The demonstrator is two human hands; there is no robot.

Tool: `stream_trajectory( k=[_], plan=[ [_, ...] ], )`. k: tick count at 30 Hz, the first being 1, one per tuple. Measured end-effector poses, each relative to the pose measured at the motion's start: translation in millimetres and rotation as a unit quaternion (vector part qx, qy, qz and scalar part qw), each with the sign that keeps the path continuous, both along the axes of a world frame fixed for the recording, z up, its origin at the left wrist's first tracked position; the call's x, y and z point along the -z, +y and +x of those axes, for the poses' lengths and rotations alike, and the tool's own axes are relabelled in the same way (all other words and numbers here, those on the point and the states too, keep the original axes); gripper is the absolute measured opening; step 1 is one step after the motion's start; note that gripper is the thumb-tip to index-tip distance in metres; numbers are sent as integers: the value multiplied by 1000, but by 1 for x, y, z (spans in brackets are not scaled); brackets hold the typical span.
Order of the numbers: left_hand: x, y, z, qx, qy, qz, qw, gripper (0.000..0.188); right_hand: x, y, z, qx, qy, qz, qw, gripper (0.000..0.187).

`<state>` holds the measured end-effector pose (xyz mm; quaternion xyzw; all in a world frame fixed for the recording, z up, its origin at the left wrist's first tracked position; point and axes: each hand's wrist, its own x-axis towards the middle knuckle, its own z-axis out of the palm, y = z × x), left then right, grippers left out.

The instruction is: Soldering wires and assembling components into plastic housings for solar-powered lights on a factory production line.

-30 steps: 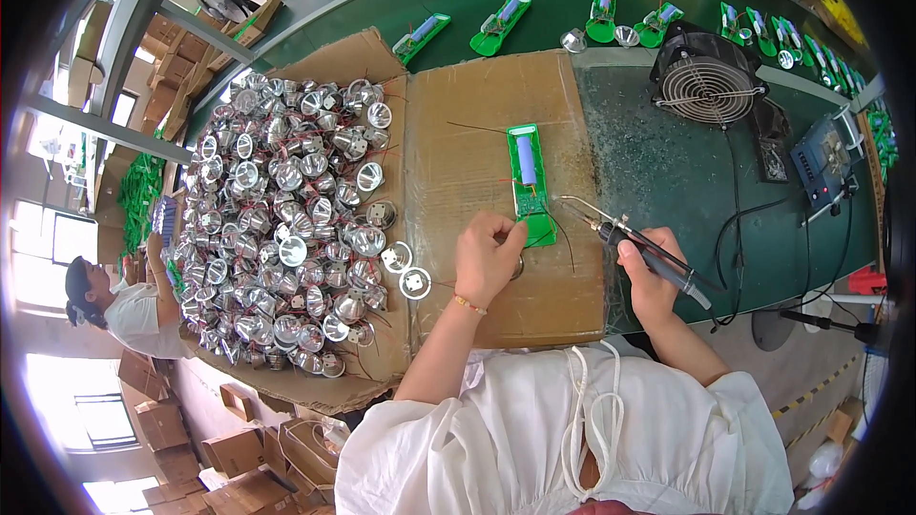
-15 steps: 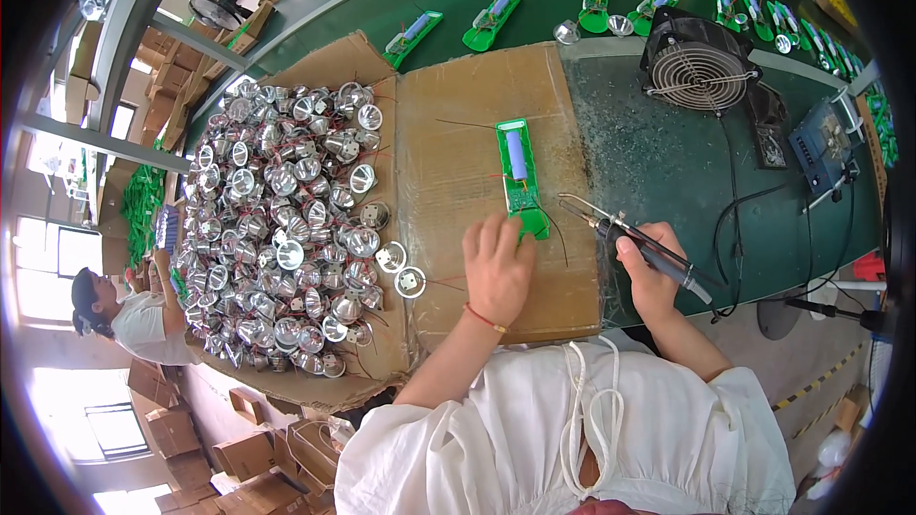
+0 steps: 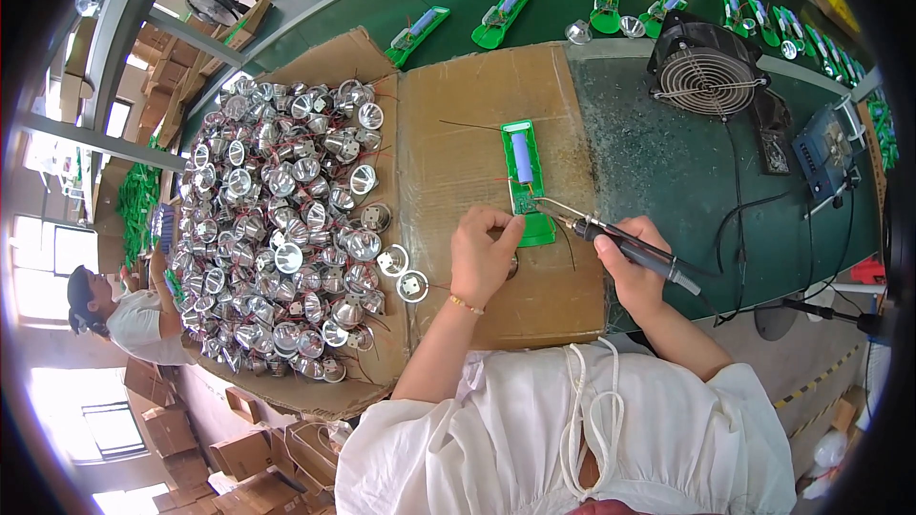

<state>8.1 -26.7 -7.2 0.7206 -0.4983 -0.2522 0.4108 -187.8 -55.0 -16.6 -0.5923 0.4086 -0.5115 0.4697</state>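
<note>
In front of me a green plastic housing (image 3: 543,230) lies on the cardboard, with a blue cylindrical battery cell (image 3: 522,159) and a small green circuit board (image 3: 526,202) inside. My right hand (image 3: 634,272) grips a soldering iron (image 3: 668,270); its bent metal tip reaches the circuit board. Beside the housing's lower left edge, my left hand (image 3: 482,253) is closed in a pinch near the board. What its fingertips hold is too small to make out. Partly hidden by that hand is a small round dark-and-shiny piece (image 3: 513,268). Thin wires stick out from the housing.
A big heap of silver reflector cups (image 3: 286,219) with red wires fills the cardboard (image 3: 448,310) at left. Behind, a green belt (image 3: 558,14) carries several housings. At right stand a black fan (image 3: 706,81) and a blue soldering station (image 3: 826,148) with cables. Another person (image 3: 138,315) works far left.
The soldering iron has moved left, bringing its tip onto the board. My left hand has shifted slightly left and its fingers have drawn into a pinch.
</note>
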Motion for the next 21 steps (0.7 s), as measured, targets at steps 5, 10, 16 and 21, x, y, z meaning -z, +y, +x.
stream_trajectory(
  k=[5, 10, 16, 21],
  plan=[
    [-1, -1, 3, -8, 28, 34, 999, 16, 2, -3, 7, 0, 11, 32, 999, 16],
    [1, -4, 6, 14, 43, 36, 998, 15, 9, -4, 5, -8, 11, 31, 999, 16],
    [2, -4, 7, 22, 46, 26, 998, 15, 7, -2, 3, 18, -28, 79, 996, 15],
    [-4, -3, 8, 23, 55, 41, 997, 15, 7, -2, -6, 40, -56, 75, 995, 16]
  ],
)
